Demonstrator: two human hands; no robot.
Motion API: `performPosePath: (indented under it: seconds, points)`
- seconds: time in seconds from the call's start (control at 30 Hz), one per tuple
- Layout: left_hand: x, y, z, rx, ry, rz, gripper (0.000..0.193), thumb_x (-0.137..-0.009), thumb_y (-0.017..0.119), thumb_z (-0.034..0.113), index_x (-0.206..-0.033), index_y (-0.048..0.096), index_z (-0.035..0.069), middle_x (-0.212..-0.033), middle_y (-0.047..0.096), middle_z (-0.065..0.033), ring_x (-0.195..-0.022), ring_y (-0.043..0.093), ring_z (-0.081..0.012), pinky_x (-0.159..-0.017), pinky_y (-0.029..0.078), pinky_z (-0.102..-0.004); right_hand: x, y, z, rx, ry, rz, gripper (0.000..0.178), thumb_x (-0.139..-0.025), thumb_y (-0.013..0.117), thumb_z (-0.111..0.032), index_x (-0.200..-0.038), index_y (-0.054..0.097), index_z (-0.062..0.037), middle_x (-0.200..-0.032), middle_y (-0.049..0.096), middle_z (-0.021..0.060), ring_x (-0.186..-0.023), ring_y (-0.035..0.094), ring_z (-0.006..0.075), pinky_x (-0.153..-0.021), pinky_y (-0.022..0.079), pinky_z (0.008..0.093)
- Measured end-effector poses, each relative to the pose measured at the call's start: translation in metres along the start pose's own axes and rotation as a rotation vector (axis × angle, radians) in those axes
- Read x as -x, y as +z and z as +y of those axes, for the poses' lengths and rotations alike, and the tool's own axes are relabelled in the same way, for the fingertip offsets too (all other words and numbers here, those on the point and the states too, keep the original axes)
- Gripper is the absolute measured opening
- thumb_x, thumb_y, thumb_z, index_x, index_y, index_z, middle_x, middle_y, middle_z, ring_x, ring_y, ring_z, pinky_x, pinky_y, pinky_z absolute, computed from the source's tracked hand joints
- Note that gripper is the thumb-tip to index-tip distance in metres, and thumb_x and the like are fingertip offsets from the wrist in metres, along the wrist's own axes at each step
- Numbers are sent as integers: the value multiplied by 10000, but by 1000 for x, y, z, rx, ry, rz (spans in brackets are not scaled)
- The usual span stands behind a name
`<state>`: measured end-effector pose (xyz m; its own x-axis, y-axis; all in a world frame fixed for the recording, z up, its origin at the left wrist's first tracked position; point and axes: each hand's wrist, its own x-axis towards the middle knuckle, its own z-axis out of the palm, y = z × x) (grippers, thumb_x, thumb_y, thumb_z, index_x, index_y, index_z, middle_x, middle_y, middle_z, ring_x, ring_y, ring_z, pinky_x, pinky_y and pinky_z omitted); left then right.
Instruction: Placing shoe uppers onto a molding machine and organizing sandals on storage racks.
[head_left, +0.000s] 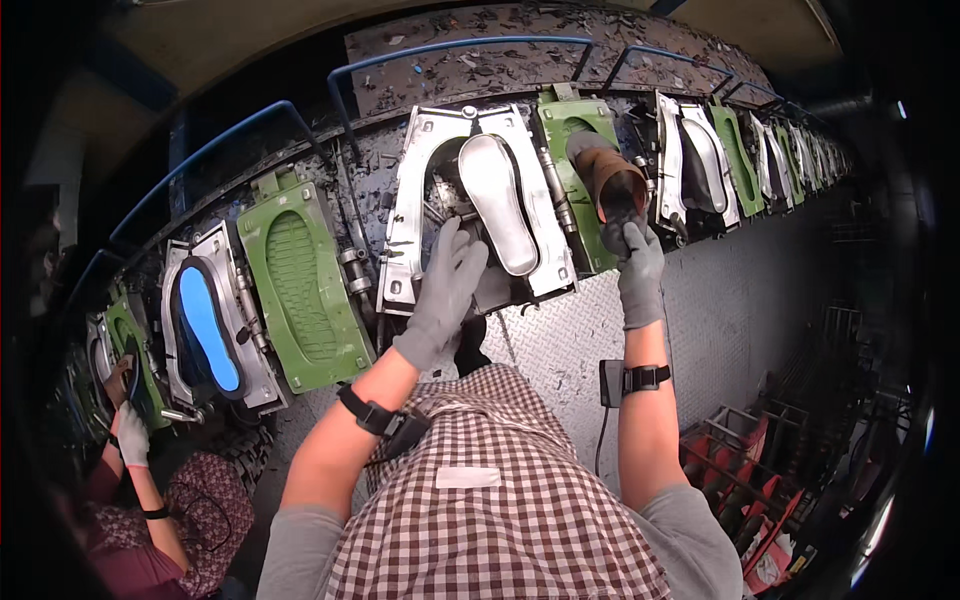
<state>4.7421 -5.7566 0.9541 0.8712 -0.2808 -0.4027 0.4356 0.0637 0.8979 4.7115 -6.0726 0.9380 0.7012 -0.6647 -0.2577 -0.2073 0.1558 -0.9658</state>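
Note:
My left hand [445, 290], in a grey glove, has its fingers stretched out over the lower left part of a silver mould frame [400, 215]. A smooth metal foot-shaped last [497, 200] lies within that frame, to the right of my fingers. My gloved right hand [640, 275] is closed on the dark near end of a brown boot [608, 172]. The boot's opening faces me, and its greyish far end lies over a green sole mould [585, 118]. My fingers partly hide the part they grip.
More silver and green moulds run along the line; one at left holds a blue insole [207, 325]. Blue rails [460, 42] curve behind. Another person's gloved hand [132, 435] works at far left. A red rack [770, 510] stands at lower right, beside metal tread flooring [570, 340].

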Motion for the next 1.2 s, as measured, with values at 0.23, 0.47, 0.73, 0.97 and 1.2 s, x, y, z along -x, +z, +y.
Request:
performPosePath:
  seconds: [0.23, 0.47, 0.73, 0.97, 1.2]
  points:
    - [-140, 38, -56, 140, -152, 43, 530, -927, 669, 305, -1273, 583, -88, -1188, 657, -131, -1059, 620, -178, -960, 484, -317, 8, 34, -72, 73, -189, -180, 386, -928, 685, -134, -1249, 572, 48, -1129, 636, 74, -981, 596, 118, -881, 505, 272]
    - [-91, 54, -60, 83, 68, 203, 429, -876, 730, 244, -1185, 635, -38, -1082, 690, -83, -953, 636, -147, -859, 518, -302, -31, 119, -34, 913, -678, -666, 330, -898, 646, -216, -1221, 634, -149, -1015, 643, 135, -943, 662, 317, -812, 528, 410]
    - [15, 69, -47, 8, -743, -255, 788, -848, 754, 320, -1461, 356, 27, -1223, 590, -141, -1115, 603, -194, -913, 526, -348, 45, 140, -27, 1015, -741, -1109, 257, -886, 636, -253, -1135, 638, -189, -1017, 660, 76, -916, 670, 286, -775, 539, 403]
    - [-36, 56, -62, 203, -5, 87, 665, -844, 721, 111, -1428, 428, -8, -1303, 577, -98, -1102, 602, -181, -929, 508, -314, -3, 143, -63, 156, -364, -558, 252, -905, 654, -47, -1147, 630, 21, -990, 668, 81, -892, 630, 156, -803, 518, 299]
    - [-26, 59, -48, 307, -44, 178, 516, -842, 711, 117, -1317, 559, -16, -1200, 653, -85, -1058, 626, -168, -940, 502, -310, -8, 123, -36, 906, -784, -839, 261, -875, 658, -217, -1133, 682, -185, -925, 652, 122, -872, 670, 320, -734, 536, 410]
